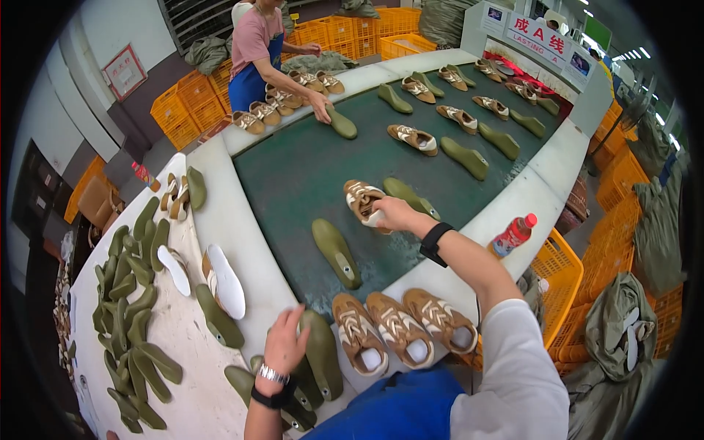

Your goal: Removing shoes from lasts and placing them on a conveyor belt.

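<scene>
Red-lettered sign (pixel 539 38) on a white housing (pixel 591 110), half past one; red-framed, red-lettered notice (pixel 125 71) on the wall (pixel 136 26), ten o'clock.

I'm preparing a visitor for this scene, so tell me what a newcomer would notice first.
Probably the heap of green shoe lasts on the white table at the left. Next, the dark green surface in the middle, where the right hand holds a brown-and-white sneaker. Beyond, toward the upper left, a co-worker has a hand on another last.
</scene>
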`<state>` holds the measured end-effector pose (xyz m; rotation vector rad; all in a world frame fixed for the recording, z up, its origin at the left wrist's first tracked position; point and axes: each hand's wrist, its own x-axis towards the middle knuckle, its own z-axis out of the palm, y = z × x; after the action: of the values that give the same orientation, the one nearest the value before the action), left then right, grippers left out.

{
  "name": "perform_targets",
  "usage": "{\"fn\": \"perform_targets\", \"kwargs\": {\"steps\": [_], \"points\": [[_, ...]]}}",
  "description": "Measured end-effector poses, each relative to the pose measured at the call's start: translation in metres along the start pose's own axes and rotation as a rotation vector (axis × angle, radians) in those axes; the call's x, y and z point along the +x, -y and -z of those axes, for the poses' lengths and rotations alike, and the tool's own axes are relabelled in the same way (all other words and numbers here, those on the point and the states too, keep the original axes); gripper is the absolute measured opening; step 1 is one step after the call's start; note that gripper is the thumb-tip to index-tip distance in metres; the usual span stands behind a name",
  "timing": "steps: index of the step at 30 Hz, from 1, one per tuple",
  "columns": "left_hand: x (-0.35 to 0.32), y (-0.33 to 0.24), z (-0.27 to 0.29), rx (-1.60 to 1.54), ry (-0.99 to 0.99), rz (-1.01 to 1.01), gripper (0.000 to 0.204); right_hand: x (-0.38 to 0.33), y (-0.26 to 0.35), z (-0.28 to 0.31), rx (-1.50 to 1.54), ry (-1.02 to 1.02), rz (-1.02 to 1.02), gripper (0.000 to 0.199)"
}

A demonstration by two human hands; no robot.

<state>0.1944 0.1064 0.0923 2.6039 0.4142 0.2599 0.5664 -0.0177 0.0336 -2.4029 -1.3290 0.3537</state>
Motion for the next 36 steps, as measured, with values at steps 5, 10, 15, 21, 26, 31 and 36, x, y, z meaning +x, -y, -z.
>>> {"fn": "perform_targets", "kwargs": {"steps": [5, 10, 15, 21, 26, 31, 36], "points": [[-0.041, 0.028, -0.001, -0.009, 0.164, 0.187, 0.037, 0.083, -0.073, -0.047, 0.035, -0.134, -0.150, 0.032], [-0.063, 0.003, 0.015, -0.009, 0.237, 0.361, 0.046, 0.128, -0.062, -0.078, 0.212, -0.305, -0.262, 0.051], [-0.054, -0.010, 0.037, -0.089, 0.124, 0.334, 0.036, 0.108, -0.048, -0.084, 0.172, -0.267, -0.324, 0.056], [-0.091, -0.003, 0.043, -0.076, 0.164, 0.222, 0.041, 0.021, 0.033, -0.025, 0.010, 0.350, 0.231, 0.039], [-0.125, -0.012, 0.039, -0.144, 0.193, 0.196, 0.042, -0.082, 0.072, 0.013, 0.080, 0.684, 0.342, 0.020], [-0.140, -0.019, 0.031, -0.164, 0.193, 0.159, 0.041, -0.204, 0.032, 0.011, -0.179, 0.869, 0.120, 0.039], [-0.106, -0.057, 0.031, -0.278, 0.035, -0.026, 0.036, -0.298, 0.016, -0.026, -0.207, 0.408, -0.252, 0.055]]}}
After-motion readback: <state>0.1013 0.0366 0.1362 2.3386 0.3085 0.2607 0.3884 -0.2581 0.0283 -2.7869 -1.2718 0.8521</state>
